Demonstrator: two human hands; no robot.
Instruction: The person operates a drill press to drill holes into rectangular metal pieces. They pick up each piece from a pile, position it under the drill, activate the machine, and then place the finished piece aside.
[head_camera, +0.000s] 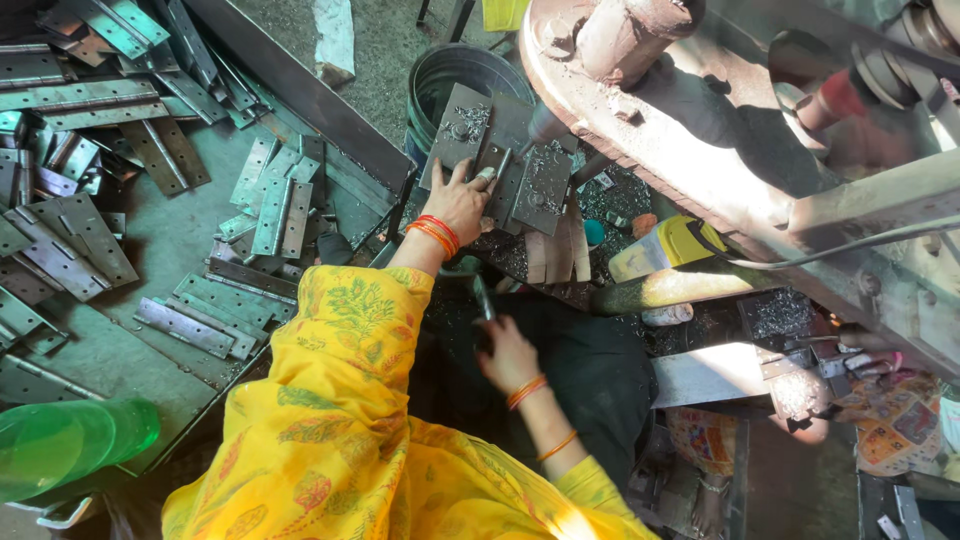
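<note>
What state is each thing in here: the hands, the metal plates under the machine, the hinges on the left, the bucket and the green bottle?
Left hand: flat on the metal plates, pressing them.
Right hand: closed around a dark handle.
Metal plates: on the machine bed, strewn with shavings.
Hinges: loose, heaped on the tray, mostly opened flat.
Bucket: upright, uncovered.
Green bottle: lying on its side.

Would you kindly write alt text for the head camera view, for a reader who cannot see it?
A person in a yellow patterned sleeve presses their left hand on a metal hinge plate under a drill bit, while their right hand grips a dark lever. More grey hinges lie piled to the left.
</note>
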